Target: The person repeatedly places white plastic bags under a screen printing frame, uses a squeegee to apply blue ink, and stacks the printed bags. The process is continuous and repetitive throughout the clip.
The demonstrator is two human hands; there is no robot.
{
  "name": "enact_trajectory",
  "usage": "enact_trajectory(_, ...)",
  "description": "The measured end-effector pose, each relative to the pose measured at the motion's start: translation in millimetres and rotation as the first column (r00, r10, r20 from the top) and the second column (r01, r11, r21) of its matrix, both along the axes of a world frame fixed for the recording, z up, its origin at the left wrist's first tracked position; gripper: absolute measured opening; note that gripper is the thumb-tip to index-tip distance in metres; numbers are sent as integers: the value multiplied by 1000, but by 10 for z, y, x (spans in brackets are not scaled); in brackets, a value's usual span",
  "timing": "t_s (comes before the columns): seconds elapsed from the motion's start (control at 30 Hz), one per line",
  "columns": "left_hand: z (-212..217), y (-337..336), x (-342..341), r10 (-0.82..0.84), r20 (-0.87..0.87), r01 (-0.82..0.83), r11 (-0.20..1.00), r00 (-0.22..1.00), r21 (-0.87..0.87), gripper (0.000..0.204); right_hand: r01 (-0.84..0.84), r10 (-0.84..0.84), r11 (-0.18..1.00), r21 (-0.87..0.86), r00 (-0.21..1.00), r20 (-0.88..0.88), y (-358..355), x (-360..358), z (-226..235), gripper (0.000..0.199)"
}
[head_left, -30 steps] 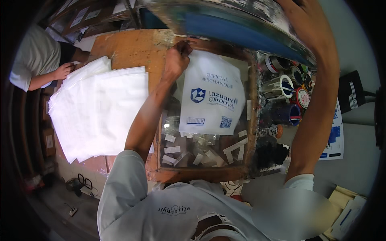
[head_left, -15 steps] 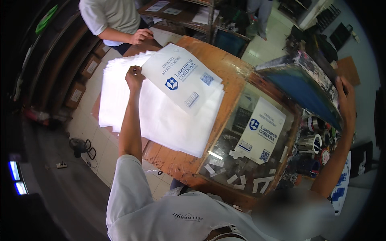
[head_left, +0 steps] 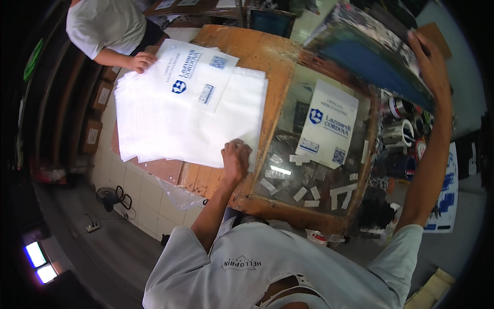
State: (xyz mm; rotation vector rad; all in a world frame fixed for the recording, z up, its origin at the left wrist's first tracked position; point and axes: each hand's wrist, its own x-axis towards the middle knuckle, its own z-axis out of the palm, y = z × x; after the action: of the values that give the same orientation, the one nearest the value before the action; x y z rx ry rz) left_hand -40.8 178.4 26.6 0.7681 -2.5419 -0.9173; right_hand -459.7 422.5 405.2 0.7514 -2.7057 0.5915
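Observation:
My left hand (head_left: 236, 160) is at the near right corner of a broad stack of blank white sheets (head_left: 170, 129), its fingers curled in on the top sheet's edge. My right hand (head_left: 431, 62) grips the outer rim of a screen printing frame (head_left: 368, 56), which is tilted up with its blue-green mesh facing down. Below it, on a glass-topped work area (head_left: 288, 175), lies a white sheet with blue print (head_left: 329, 123). Another printed sheet (head_left: 195, 74) rests on the far part of the stack. A co-worker's hand (head_left: 141, 62) is beside that sheet.
Ink cans (head_left: 399, 131) crowd the right side of the wooden table (head_left: 280, 54). Small pale tape pieces (head_left: 300, 193) are scattered on the glass. The co-worker (head_left: 105, 26) stands at the far left, near shelves with cardboard boxes (head_left: 92, 135). A small fan (head_left: 107, 200) is at lower left.
My left hand has let go of the printed sheet, now lying on the stack, and moved nearer to the stack's right corner. The co-worker's hand has come to the stack. The frame stays raised.

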Motion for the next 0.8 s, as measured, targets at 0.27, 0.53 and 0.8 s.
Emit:
enact_trajectory(0.27, 109, 60, -216, 10, 57, 7, 960, 998, -279, 28, -150, 156, 987, 51, 978, -139, -179, 456, 61, 55)
enact_trajectory(0.53, 23, -73, -579, -71, 87, 57, 987, 994, 150, 37, -29, 32, 991, 130, 999, -17, -274, 615, 195, 66)
enact_trajectory(0.8, -185, 689, -1466, -198, 299, 293, 903, 933, -315, 70, -141, 119, 978, 152, 982, 144, -191, 552, 262, 65)
